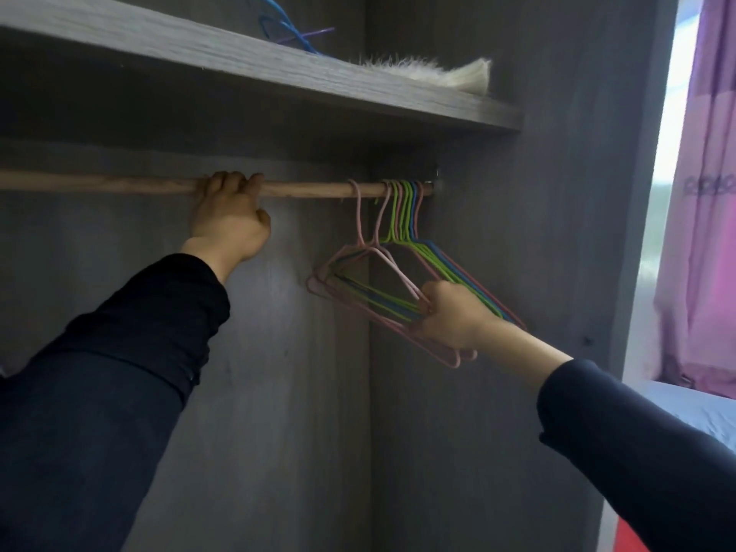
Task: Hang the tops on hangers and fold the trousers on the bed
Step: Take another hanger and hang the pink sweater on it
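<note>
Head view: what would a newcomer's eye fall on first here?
The bunch of pink, green and blue hangers at the right end of the wooden rail stands out, gripped low down by the right hand. The left hand grips the rail further left. A pale furry thing lies on the shelf above.

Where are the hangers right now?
Head view, right of centre: the hangers hang on the rod at its right end, gripped by the right hand.
</note>
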